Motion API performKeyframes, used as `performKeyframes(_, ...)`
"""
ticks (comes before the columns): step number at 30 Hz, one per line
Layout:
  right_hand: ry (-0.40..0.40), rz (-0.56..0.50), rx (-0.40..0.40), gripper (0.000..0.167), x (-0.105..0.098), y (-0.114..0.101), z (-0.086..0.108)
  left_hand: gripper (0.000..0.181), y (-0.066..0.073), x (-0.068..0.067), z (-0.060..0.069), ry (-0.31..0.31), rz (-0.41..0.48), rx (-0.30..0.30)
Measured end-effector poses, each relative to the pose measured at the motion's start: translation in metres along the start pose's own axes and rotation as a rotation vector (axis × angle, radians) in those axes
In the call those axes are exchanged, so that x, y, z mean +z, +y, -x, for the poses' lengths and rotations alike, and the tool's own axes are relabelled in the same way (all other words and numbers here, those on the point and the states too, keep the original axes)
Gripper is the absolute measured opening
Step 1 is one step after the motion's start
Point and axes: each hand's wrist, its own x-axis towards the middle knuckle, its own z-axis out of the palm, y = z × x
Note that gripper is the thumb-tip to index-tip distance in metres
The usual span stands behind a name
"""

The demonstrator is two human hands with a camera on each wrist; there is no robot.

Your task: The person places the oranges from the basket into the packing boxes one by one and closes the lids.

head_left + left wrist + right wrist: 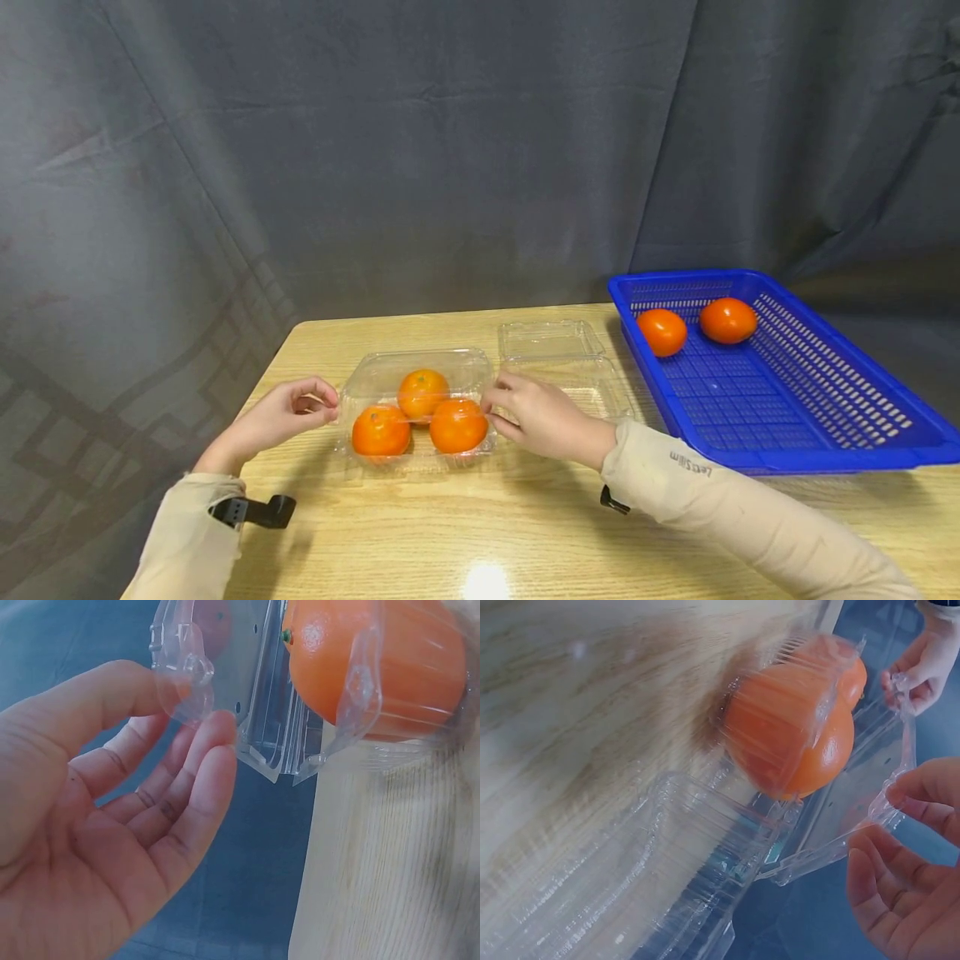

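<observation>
A clear plastic clamshell container stands on the table with three oranges inside, among them a left one, a back one and a right one. Its lid is partly raised, tilted over the fruit. The left hand pinches the lid's left corner, thumb and fingertips at the rim. At the opposite corner, the right hand pinches the rim between thumb and fingers, also seen by the right wrist camera.
Right of the filled container lies another clear clamshell, spread open. Beyond it, a blue perforated basket holds two smooth orange-red fruits, one left and one right. A grey curtain hangs behind the wooden table.
</observation>
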Motion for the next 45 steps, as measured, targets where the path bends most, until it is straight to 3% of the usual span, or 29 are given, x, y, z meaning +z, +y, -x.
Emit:
performKeyframes(15, -0.036, 0.016, 0.012, 0.006, 0.008, -0.004, 0.008, 0.023, -0.006, 0.004, 0.001, -0.026, 0.043, -0.027)
performKeyframes(45, -0.056, 0.075, -0.059, 0.006, 0.023, -0.005, 0.014, 0.026, -0.012, 0.012, 0.0, -0.089, 0.086, -0.069)
